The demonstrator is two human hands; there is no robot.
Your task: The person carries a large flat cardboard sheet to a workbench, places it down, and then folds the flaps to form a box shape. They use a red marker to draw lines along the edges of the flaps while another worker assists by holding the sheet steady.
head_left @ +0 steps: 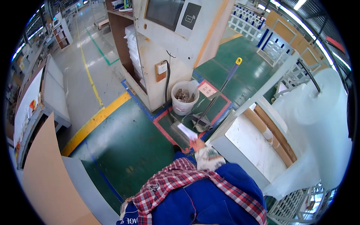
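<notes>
My right hand (205,155), in a patterned work glove with orange fingertips, reaches forward and low over the green floor. It is shut on a small white scrap of sheet (186,131), which hovers above a grey dustpan (200,123). A white bucket (183,98) with brown scraps in it stands just beyond, inside a red-taped floor square. My left hand is hidden; only my blue jacket and plaid cloth fill the lower edge.
A broom with a yellow-tipped handle (229,75) leans over the dustpan. A white table (249,144) and a big roll of white foam sheet (318,108) stand on the right. A beige cabinet with a screen (176,45) stands behind the bucket, and a cardboard sheet (48,176) at left.
</notes>
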